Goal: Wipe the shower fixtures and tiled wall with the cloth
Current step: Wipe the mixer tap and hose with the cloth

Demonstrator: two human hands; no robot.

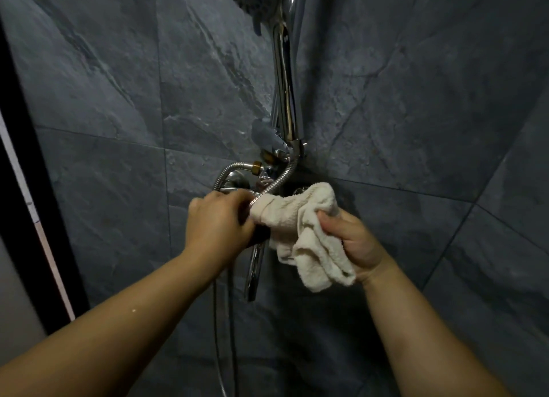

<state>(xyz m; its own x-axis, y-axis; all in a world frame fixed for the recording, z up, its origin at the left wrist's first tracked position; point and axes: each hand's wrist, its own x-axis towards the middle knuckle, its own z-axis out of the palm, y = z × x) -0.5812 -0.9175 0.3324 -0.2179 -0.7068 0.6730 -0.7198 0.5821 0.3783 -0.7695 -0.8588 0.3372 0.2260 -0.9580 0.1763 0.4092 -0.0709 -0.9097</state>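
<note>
Our cream cloth (297, 218) wraps the flexible metal hose (277, 185) between our hands: our right hand (353, 242) grips its bunched tail, our left hand (218, 218) curls round the hose just beside it, above the chrome spout (255, 267), before the dark tiled wall (104, 105)

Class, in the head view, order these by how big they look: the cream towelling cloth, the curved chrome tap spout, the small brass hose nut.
Largest: cream towelling cloth.
Next: curved chrome tap spout, its top hidden behind the left hand.
Smallest: small brass hose nut.
</note>
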